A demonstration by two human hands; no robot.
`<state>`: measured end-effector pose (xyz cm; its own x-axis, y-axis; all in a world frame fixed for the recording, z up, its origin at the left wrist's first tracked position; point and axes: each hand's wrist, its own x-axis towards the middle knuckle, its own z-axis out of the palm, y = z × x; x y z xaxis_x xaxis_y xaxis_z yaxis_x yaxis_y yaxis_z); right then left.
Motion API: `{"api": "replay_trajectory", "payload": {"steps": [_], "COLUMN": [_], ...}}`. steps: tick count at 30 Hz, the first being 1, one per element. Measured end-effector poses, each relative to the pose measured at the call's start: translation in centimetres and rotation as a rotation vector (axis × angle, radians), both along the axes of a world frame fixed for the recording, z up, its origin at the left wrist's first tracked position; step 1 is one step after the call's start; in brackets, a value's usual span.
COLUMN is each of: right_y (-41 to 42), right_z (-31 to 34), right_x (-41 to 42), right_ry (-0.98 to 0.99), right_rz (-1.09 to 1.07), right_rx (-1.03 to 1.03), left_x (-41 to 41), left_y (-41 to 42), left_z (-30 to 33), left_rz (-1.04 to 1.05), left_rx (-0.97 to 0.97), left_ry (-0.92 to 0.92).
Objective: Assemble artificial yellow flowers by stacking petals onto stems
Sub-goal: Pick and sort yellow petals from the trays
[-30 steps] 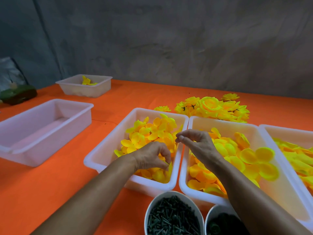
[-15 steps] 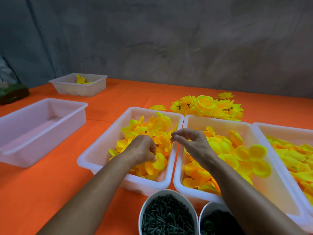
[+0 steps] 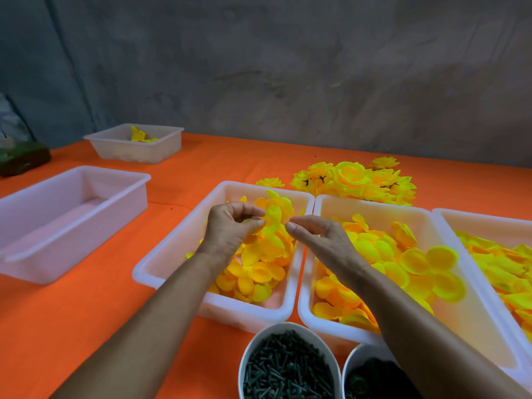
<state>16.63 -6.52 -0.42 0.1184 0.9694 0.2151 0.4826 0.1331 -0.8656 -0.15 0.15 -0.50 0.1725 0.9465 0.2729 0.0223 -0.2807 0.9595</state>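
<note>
Petals fill the bins as a left hand (image 3: 230,226) pinches one yellow petal (image 3: 272,218) above its bin (image 3: 172,249); the right hand (image 3: 319,240), fingers curled and apparently holding nothing, reaches in. Finished flowers (image 3: 354,182) pile on the table (image 3: 72,312); stems (image 3: 288,370) wait, plenty left.

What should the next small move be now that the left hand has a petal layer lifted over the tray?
Probably bring the right hand across to the yellow fabric petal layer pinched in the left hand. The right fingertips are pinched together close beside it, above the white plastic tray; whether they hold a stem is too small to tell.
</note>
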Motion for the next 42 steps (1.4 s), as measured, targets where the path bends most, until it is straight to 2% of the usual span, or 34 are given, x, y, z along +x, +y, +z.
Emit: {"api": "replay_trajectory", "payload": {"steps": [4,8,12,16,18,20,27,30,35,39,42], "right_y": [0.3,1.0,1.7,1.7,1.7,1.7,1.6,1.5,1.6,1.6,1.6], "right_z": [0.9,0.3,-0.4,-0.4,-0.5,-0.6,-0.7,-0.6,-0.6,-0.3,-0.3], "right_x": [-0.8,-2.4,-2.6,-2.2,-2.0,-2.0,-1.8,-1.9,-1.8,-2.0,-1.9], "right_ry": [-0.096,-0.142,-0.025,0.352,0.442,0.45,0.332,0.407,0.421,0.552,0.474], "right_rz": [0.049,0.077,-0.007,0.021,0.031,0.027,0.092,0.125,0.036,0.02,-0.019], "right_rx": [-0.055,0.062,0.093,0.114,0.135,0.148,0.136,0.142,0.171,0.214,0.141], "left_x": [0.4,0.5,0.4,0.4,0.4,0.5,0.7,0.7,0.5,0.5,0.4], "left_y": [-0.4,-0.7,-0.9,-0.8,-0.9,-1.0,-0.5,-0.3,-0.1,-0.1,0.0], "left_z": [0.3,0.4,0.5,0.4,0.3,0.2,-0.1,-0.1,-0.4,-0.5,-0.5], "left_rz": [-0.053,-0.14,-0.191,-0.224,-0.242,-0.217,-0.099,-0.051,-0.013,0.009,0.033], "left_rx": [0.024,0.032,-0.028,-0.1,-0.098,-0.06,-0.014,0.022,0.024,0.052,0.094], "left_ry": [-0.071,-0.081,-0.121,-0.097,-0.047,0.008,0.014,0.061,0.068,0.092,0.128]}}
